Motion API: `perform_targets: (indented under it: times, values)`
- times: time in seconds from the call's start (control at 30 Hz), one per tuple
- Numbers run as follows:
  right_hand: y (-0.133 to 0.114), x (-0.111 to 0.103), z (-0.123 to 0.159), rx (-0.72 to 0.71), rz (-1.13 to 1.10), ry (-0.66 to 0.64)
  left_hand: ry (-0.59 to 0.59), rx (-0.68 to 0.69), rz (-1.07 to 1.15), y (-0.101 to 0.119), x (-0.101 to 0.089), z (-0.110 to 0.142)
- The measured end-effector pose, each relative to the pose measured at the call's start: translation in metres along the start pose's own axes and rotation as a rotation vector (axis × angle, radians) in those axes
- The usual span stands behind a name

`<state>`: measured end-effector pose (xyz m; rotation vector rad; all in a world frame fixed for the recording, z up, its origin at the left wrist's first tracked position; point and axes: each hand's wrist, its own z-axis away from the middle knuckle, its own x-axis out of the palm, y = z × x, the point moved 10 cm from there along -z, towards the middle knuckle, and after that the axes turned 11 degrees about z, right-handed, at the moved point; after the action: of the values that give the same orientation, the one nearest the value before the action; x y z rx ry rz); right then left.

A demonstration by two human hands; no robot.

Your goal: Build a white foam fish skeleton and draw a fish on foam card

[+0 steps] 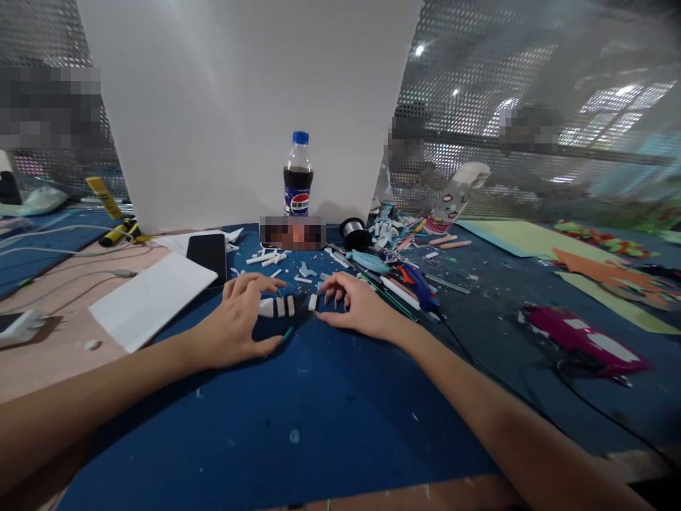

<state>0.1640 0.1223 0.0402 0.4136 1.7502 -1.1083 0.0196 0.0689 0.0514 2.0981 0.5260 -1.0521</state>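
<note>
My left hand (239,319) rests on the blue mat (319,411), fingers curved and apart, arched over a row of small white foam blocks (277,306). Its fingertips touch or nearly touch the blocks. My right hand (354,305) lies just to the right, fingers bent down. Its thumb and forefinger pinch one small white block (312,301) at the right end of the row.
A cola bottle (298,174) stands behind, before a white board (250,99). A black phone (207,255) and a white sheet (152,298) lie left. A blue glue gun (420,287), a wire spool (354,233), foam scraps, a pink tool (582,341) and coloured paper (611,280) lie right.
</note>
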Motion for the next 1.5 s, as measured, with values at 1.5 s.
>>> perform_targets:
  times: [1.5]
  values:
    - [0.021,0.005,0.003,0.283,-0.358,-0.047,-0.083,-0.08,0.013,-0.007,0.009,0.0]
